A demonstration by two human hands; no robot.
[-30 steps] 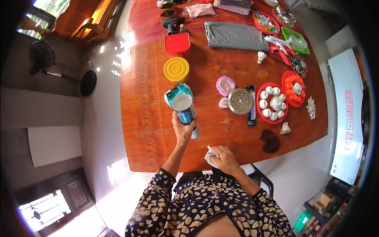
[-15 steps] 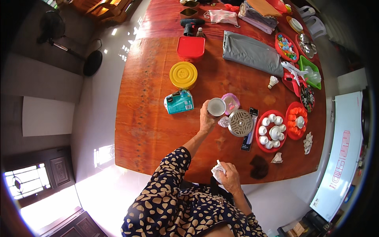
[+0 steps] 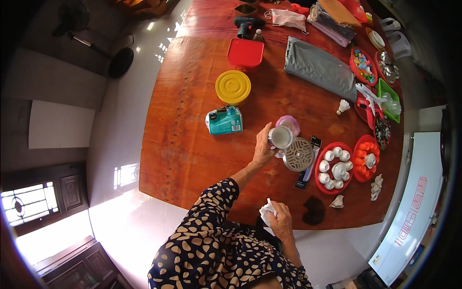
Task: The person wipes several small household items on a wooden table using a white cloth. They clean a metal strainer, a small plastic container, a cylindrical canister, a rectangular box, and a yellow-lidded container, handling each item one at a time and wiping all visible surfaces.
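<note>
My left hand (image 3: 263, 148) is closed round the side of a round cup (image 3: 282, 137) with a pale inside and a shiny side, held tilted above the table. Close to the body, at the table's front edge, my right hand (image 3: 283, 223) grips a crumpled white tissue (image 3: 267, 212). Just beyond the cup is a pink-rimmed container (image 3: 290, 123), partly hidden by it. A round metal tray (image 3: 299, 155) with a cut-out pattern lies right of the cup, partly over a slim dark-and-white package (image 3: 303, 179).
To the right are a red tray with white teacups (image 3: 319, 180) and a red tray with orange pieces (image 3: 359, 168). A teal tissue pack (image 3: 225, 121), yellow-lidded tub (image 3: 233, 86), red-lidded box (image 3: 245, 52) and grey folded cloth (image 3: 320, 67) lie farther off.
My left hand has moved slightly right with the cup, which now tilts so that more of its shiny side shows. My right hand still grips the tissue. The whole view has shifted a little.
</note>
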